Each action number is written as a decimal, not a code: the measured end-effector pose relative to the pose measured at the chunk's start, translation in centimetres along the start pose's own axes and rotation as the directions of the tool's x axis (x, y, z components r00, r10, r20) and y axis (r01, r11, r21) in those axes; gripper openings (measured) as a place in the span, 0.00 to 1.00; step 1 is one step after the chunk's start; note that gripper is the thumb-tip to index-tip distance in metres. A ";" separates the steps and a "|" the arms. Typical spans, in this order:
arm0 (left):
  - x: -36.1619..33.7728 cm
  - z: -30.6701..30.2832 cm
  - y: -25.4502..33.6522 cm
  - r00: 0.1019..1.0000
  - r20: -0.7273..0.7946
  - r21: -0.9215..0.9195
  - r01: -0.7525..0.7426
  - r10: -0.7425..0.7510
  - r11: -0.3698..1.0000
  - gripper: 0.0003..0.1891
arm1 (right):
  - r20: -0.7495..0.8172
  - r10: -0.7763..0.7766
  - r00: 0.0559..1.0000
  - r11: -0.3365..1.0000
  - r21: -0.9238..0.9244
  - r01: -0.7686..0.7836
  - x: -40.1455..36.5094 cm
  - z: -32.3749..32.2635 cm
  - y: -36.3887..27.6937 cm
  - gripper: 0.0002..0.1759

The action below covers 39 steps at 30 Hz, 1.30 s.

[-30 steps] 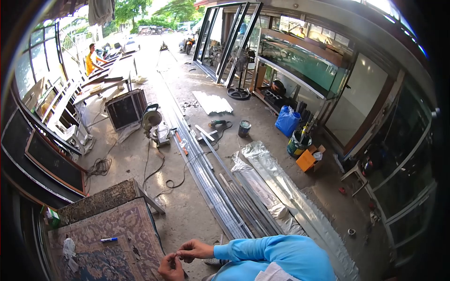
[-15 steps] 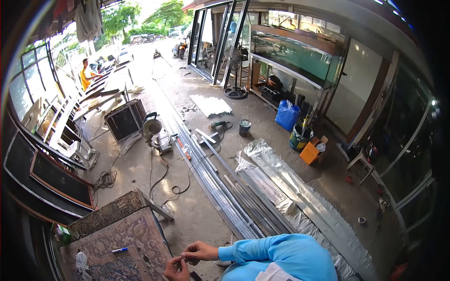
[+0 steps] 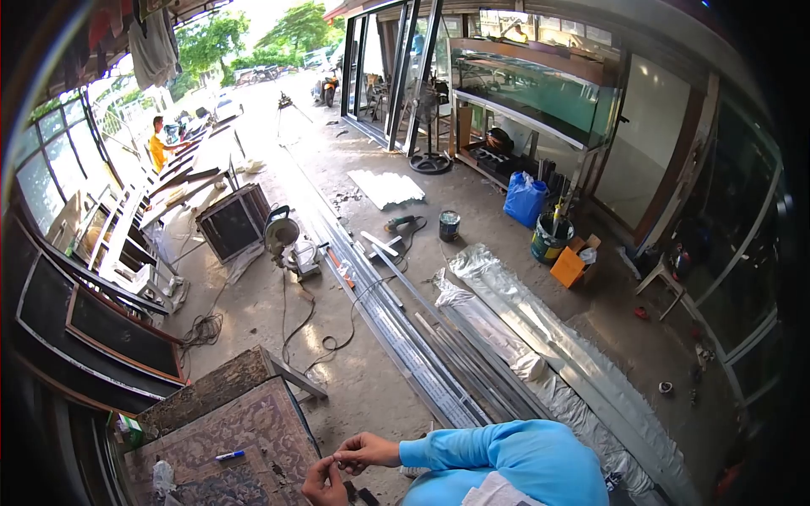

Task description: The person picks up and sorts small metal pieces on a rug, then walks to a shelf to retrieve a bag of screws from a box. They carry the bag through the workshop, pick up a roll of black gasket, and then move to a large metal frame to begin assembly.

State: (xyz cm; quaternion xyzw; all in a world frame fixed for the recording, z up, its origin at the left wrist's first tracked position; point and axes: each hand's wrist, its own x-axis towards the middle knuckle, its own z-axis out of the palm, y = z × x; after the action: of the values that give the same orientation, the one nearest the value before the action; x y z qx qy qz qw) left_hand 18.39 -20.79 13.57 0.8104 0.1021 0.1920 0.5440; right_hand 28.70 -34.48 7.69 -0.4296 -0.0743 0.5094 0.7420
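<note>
Small item (image 3: pixel 337 460), near bottom centre, pinched where the two hands meet; too small to identify. Right hand (image 3: pixel 364 450): grip closed, thumb and fingertips pressed on the item; blue sleeve (image 3: pixel 498 451) runs off to the right. Left hand (image 3: pixel 323 483): fingers curled, grip closed on the same item; wrist cut off by the lower frame edge. Both hands hover over the right edge of the counter (image 3: pixel 253 413), a patterned top whose near-left part is cropped and dark. Blue marker (image 3: pixel 229 455) lies on it, left of the hands and well apart. Right of the counter, a strip of bare concrete floor (image 3: pixel 363 379) stays open up to the aluminium profiles (image 3: pixel 422 354), which lie near to far. Mitre saw (image 3: pixel 285 240) stands at their far end. Print on the paint tin (image 3: pixel 450 226) is too small to read.
</note>
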 end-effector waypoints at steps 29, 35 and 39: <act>-2.3 -4.7 0.1 0.988 0.056 0.191 0.128 -0.141 0.973 0.09 | 0.069 0.026 0.997 0.985 -0.170 -0.014 -0.2 3.0 0.6 0.19; -7.9 -8.1 0.0 0.973 -0.206 0.184 0.145 -0.106 0.972 0.09 | 0.182 0.104 0.978 0.953 -0.300 -0.046 1.4 6.4 4.0 0.18; -14.3 -11.8 -2.6 0.960 -0.278 0.273 0.075 0.004 0.959 0.08 | 0.265 0.260 0.928 0.866 -0.489 -0.103 1.7 11.4 7.7 0.15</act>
State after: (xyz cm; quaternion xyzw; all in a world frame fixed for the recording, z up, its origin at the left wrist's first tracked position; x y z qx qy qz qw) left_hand 0.60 -15.19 12.29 0.8426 0.2177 0.2769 0.4074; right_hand 17.96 -25.78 8.74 -0.5111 -0.2733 0.6081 0.5425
